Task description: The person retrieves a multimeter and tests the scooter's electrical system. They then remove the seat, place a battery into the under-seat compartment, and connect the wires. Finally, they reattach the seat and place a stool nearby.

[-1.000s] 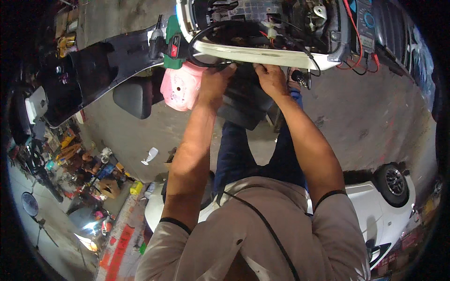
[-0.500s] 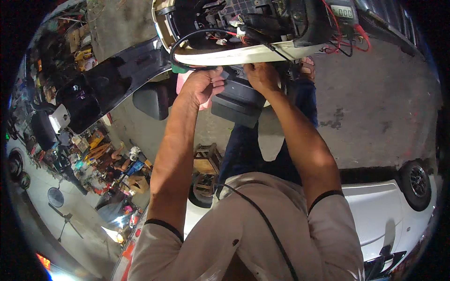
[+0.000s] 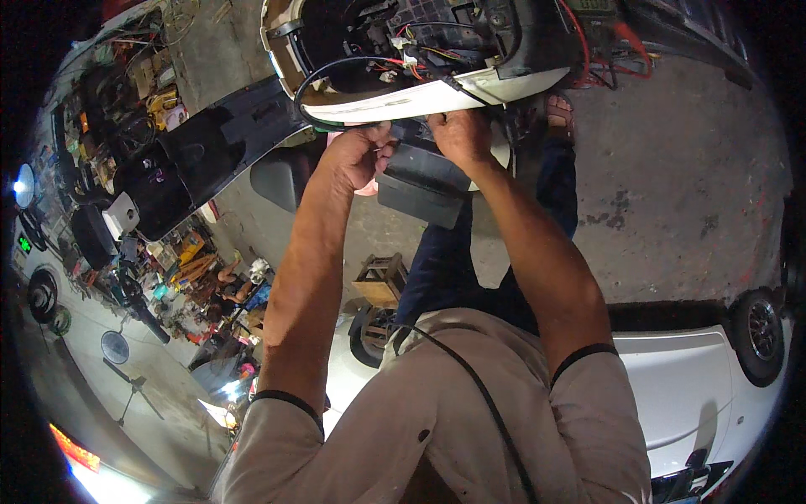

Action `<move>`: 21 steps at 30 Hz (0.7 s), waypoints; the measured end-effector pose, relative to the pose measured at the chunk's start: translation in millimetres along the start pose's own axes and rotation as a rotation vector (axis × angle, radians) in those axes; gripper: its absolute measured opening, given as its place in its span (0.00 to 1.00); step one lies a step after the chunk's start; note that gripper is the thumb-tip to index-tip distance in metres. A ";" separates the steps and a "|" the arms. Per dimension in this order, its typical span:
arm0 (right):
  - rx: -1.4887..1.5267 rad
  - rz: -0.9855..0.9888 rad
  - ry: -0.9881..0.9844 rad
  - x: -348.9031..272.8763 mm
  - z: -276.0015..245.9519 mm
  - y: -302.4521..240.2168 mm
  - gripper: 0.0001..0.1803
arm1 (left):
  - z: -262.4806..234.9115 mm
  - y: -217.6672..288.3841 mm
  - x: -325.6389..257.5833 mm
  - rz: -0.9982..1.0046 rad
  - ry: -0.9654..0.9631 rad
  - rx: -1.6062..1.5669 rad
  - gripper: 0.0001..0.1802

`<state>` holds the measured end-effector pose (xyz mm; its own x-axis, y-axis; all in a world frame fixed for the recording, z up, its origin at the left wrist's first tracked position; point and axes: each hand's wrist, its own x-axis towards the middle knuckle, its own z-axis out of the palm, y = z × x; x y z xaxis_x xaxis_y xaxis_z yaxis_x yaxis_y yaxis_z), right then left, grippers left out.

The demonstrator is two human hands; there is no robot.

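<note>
The cream-white side panel (image 3: 437, 99) of a motor scooter runs across the top, its body open and full of wires (image 3: 410, 57). Just below the panel's lower edge, my left hand (image 3: 359, 157) is closed with its fingers curled; whatever they pinch is hidden. My right hand (image 3: 463, 139) presses up against the underside of the panel, fingers bent and partly out of sight beneath it. Between and below both hands sits a dark grey box-shaped part (image 3: 420, 197). A black cable (image 3: 306, 88) loops over the panel near my left hand.
Red test leads (image 3: 581, 38) and a meter (image 3: 594, 7) lie at the upper right. A long black scooter part (image 3: 214, 143) extends left. Tools and parts (image 3: 197, 269) clutter the left floor. Behind me stand a small wooden stool (image 3: 382, 280) and a white car (image 3: 672, 378).
The view has shifted slightly, and the meter has slid toward the top edge. Both hands stay under the panel; the right hand's knuckles are turned a little differently.
</note>
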<state>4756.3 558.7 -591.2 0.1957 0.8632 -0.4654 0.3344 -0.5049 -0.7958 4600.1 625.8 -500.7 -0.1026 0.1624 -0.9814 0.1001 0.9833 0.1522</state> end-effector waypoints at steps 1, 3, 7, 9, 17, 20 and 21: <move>0.009 -0.035 0.035 -0.7 0.2 0.1 0.16 | -1.7 -1.5 1.0 -0.004 -0.015 0.005 0.10; 0.010 -0.048 0.055 -0.7 1.3 0.8 0.16 | -1.8 -2.1 0.0 -0.009 -0.024 0.005 0.10; -0.006 -0.004 0.007 -0.4 -2.2 -2.9 0.17 | 1.4 -2.5 -3.3 0.001 0.001 0.007 0.11; -0.003 0.010 -0.014 0.2 -2.3 -2.5 0.17 | 1.7 -1.0 -2.8 -0.008 0.005 0.010 0.10; -0.051 0.071 -0.044 1.6 0.4 -1.4 0.18 | -1.5 -3.0 -0.1 -0.064 -0.033 -0.020 0.10; -0.100 0.116 -0.044 2.7 2.7 -1.7 0.18 | -1.7 -5.3 0.6 -0.059 -0.025 -0.031 0.09; -0.096 0.081 -0.018 2.9 3.7 -0.3 0.19 | -1.5 -5.7 0.5 -0.058 -0.019 -0.028 0.09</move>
<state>4753.3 561.4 -593.8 0.2097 0.8191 -0.5340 0.4052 -0.5698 -0.7149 4597.9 620.5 -501.8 -0.0890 0.1039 -0.9906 0.0670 0.9929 0.0981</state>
